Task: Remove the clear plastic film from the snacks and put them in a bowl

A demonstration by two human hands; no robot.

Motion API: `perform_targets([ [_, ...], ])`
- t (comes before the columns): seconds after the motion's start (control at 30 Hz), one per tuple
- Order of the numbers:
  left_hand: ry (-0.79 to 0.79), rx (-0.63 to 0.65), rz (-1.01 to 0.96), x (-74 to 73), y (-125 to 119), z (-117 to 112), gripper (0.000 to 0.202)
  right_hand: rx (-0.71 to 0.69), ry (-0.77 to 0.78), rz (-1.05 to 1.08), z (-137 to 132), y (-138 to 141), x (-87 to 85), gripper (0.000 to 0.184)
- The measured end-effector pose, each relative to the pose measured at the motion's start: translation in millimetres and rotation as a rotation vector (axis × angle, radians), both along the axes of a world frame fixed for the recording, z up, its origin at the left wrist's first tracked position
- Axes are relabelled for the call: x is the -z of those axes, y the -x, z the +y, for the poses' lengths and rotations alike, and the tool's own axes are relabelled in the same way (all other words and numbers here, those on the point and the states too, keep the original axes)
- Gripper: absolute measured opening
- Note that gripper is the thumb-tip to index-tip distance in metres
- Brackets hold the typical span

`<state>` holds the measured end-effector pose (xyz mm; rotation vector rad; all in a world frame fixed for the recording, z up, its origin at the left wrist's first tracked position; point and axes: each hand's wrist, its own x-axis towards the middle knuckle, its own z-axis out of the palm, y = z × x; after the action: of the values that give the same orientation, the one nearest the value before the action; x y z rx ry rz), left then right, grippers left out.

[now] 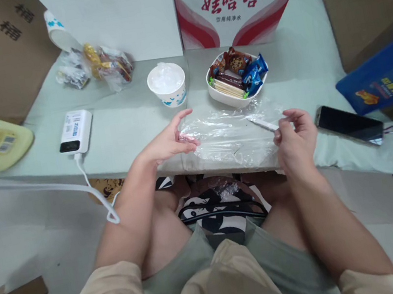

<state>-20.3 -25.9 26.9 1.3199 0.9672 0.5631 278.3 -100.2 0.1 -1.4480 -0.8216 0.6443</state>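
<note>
A sheet or bag of clear plastic film [232, 139] lies spread and wrinkled on the table between my hands. At its left end is my left hand [171, 141], with thumb and forefinger apart; its other fingertips show pinkish beneath or behind the film. My right hand [295, 136] is closed at the film's right end, its thumb and fingers pinched on a slim white stick-like tool [263, 124] whose tip points left over the film. The tool's exact kind is unclear. Just beyond the film stands a white bowl [224, 98] of wrapped snacks.
A paper cup [174, 98] with clear plastic in it stands left of the bowl. A white power bank [76, 131] with a cable lies at left, a phone [350, 124] at right. Bagged snacks [112, 66] and large boxes [234, 7] line the back.
</note>
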Motion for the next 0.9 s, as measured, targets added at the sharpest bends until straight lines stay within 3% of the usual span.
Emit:
perform_targets([
  [0.17,0.144,0.045,0.026,-15.0,22,0,0.091,0.054,0.013,-0.02,3,-4,1.4,0.024],
  [0.27,0.12,-0.002,-0.081,-13.6,11,-4,0.082,0.022,0.024,-0.013,3,1,0.5,0.023],
  [0.43,0.167,0.016,-0.122,-7.8,-15,-9,0.096,0.025,0.047,0.03,1,9,-2.8,0.018],
  [0.67,0.016,-0.192,-0.204,-6.7,-10,1,0.046,-0.105,0.027,0.031,0,5,-1.3,0.038],
  [0.9,-0.192,-0.453,-0.231,-5.0,-8,7,0.03,-0.213,0.155,0.077,-4,3,-5.5,0.055],
])
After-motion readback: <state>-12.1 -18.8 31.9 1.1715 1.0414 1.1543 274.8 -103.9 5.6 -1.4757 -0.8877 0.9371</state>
